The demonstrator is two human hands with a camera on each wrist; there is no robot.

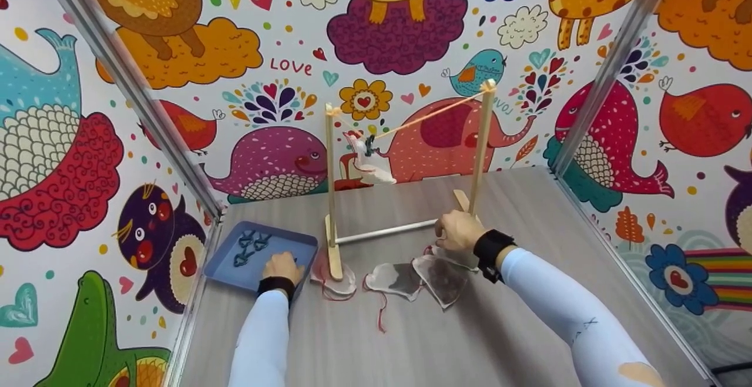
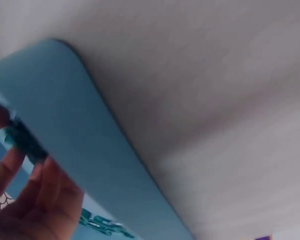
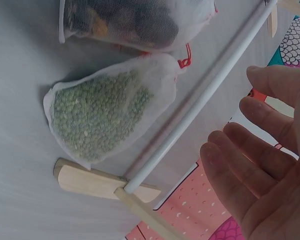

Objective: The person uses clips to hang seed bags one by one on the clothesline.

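Observation:
My left hand [image 1: 283, 268] is over the near right side of the blue tray [image 1: 220, 261]; thumb and fingertips pinch a dark green clip [image 2: 26, 141] beside the tray wall. Several more green clips [image 1: 249, 246] lie in the tray. My right hand [image 1: 461, 231] hovers by the right end of the white crossbar [image 1: 388, 231], fingers loosely bent with nothing between them. Below it lie mesh bags with red drawstrings: one of green beans [image 3: 100, 115], one with dark contents [image 1: 443, 278]. Another white bag [image 1: 376, 167] hangs from the string, a dark clip [image 1: 369, 145] at its top.
A wooden frame stands on the grey table [image 1: 411, 346], its left post [image 1: 331, 175] and right post [image 1: 482, 152] joined by an orange string [image 1: 435, 117]. A mesh bag [image 1: 341, 286] lies at the left foot. Printed panels [image 1: 282, 158] enclose the table.

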